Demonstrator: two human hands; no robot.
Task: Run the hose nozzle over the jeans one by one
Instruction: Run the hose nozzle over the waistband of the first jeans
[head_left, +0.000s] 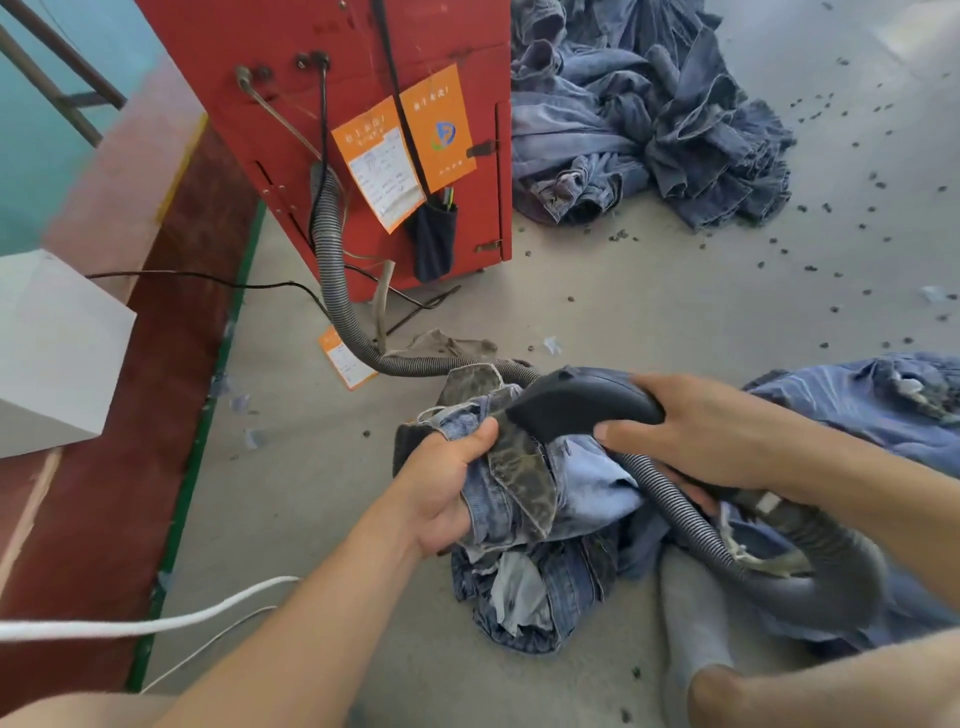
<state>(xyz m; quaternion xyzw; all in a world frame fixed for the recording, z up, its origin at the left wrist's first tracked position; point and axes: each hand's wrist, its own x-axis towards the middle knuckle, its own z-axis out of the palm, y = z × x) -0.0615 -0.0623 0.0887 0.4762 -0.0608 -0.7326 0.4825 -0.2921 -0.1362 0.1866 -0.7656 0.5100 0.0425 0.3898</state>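
Left hand (447, 493): forearm reaches in from lower left, fingers curled tight around a bunched fold of the jeans (540, 519), thumb on top near the waistband. Jeans held lifted off the floor (649, 301); the rest hangs crumpled beneath. Fabric is faded blue denim with a mottled, dark-stained lining patch turned out.

Right hand (691, 431): forearm enters from the right, fingers wrapped over the smooth black curved nozzle (576, 402). Nozzle tip touches the jeans just beside the left thumb.

Ribbed grey hose (685, 519) loops from the nozzle handle down under the right forearm; another stretch runs across the floor and up into the red cabinet (332, 62).

On the cabinet front: orange cards (410, 150) and a dark cloth pouch (434, 239), contents unclear.

Right edge: more blue denim (857, 405) on the floor. Far back: a heaped denim pile (649, 114). Dark scraps dot the grey concrete floor.
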